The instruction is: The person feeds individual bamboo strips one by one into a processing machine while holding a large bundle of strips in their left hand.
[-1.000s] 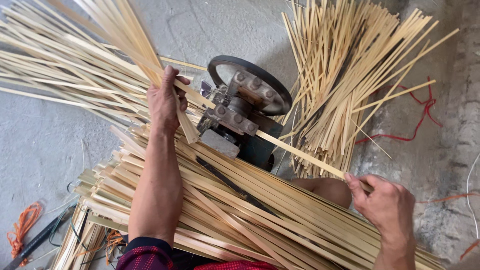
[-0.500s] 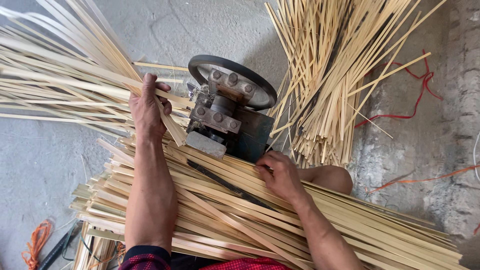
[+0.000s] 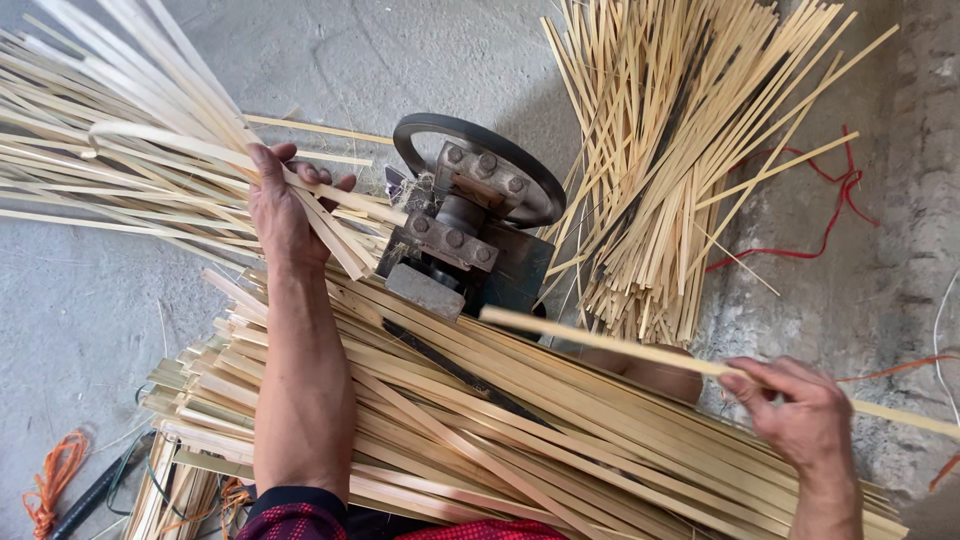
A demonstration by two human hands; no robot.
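Left hand [image 3: 282, 210]: closed around a bundle of bamboo strips [image 3: 150, 150] beside the splitting machine [image 3: 470, 220].
Right hand [image 3: 800, 415]: pinching one bamboo strip [image 3: 610, 345].

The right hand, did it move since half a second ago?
Yes. The right hand went from just beside the machine out to the right, pulling a strip with it.

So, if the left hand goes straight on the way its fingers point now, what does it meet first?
Probably the small dark machine. The left hand, gripping pale strips, points its fingers right, toward the machine's feed side; depth is unclear, so it might pass above.
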